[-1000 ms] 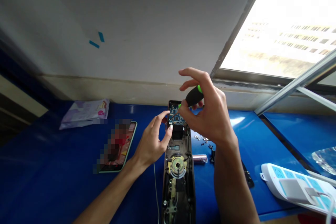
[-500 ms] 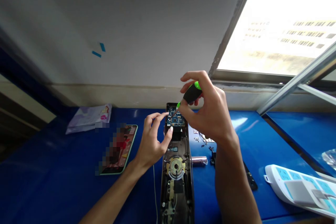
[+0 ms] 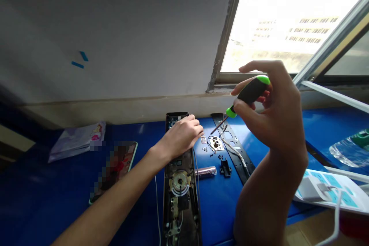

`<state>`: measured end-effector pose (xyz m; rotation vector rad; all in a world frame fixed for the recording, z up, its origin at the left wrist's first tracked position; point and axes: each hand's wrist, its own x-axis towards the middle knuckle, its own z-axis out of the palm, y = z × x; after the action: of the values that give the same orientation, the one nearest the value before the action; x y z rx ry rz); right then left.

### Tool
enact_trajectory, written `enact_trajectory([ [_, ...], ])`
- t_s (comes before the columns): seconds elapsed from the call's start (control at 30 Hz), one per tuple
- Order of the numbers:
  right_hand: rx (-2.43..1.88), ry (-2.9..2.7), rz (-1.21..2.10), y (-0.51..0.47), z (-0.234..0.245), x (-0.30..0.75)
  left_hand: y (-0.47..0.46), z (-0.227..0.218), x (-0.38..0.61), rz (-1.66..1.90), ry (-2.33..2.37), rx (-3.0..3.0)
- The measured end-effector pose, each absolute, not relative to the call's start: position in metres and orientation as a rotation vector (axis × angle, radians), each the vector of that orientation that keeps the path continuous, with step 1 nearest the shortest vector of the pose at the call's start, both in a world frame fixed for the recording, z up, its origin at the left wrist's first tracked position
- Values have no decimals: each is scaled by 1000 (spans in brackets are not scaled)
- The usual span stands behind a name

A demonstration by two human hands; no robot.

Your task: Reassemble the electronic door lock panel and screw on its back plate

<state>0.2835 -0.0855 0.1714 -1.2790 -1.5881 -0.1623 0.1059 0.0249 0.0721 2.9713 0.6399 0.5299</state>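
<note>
My right hand (image 3: 276,111) grips a screwdriver (image 3: 250,91) with a black and green handle. It is raised right of a long black casing (image 3: 181,223), its shaft pointing down and left, clear of the casing. My left hand (image 3: 184,134) reaches over the casing's upper part with fingers curled together at its right edge. Whatever those fingers may hold is hidden. Part of a blue circuit board (image 3: 173,120) shows above that hand. Lower in the casing sits a round metal part (image 3: 180,182). Beside my left fingertips lie a square metal piece (image 3: 216,143) and several small screws (image 3: 204,149).
A black plate (image 3: 236,157) with a cable, a small black bracket (image 3: 225,168) and a wrapped cylinder (image 3: 206,172) lie right of the casing. Left are a phone (image 3: 119,165) and a purple-white packet (image 3: 76,142). A power strip (image 3: 343,192) and clear bottle (image 3: 350,148) are at far right.
The screwdriver has come up and right, away from the circuit board. My left hand has crossed rightward over the board and its fingers have closed. The view has turned right.
</note>
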Motion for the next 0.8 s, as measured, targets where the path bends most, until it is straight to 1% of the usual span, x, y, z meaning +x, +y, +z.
enact_trajectory([
  [0.1, -1384, -1604, -126, -91, 171, 297, 26, 79, 134, 29, 585, 3108],
  [0.3, -1480, -1667, -75, -88, 167, 312, 28, 70, 174, -245, 490, 3112],
  [0.53, -1454, -1686, -50, -82, 165, 313, 33, 59, 188, -317, 490, 3105],
  [0.8, -1458, -1685, -70, -82, 165, 313, 41, 50, 202, -172, 471, 3029],
])
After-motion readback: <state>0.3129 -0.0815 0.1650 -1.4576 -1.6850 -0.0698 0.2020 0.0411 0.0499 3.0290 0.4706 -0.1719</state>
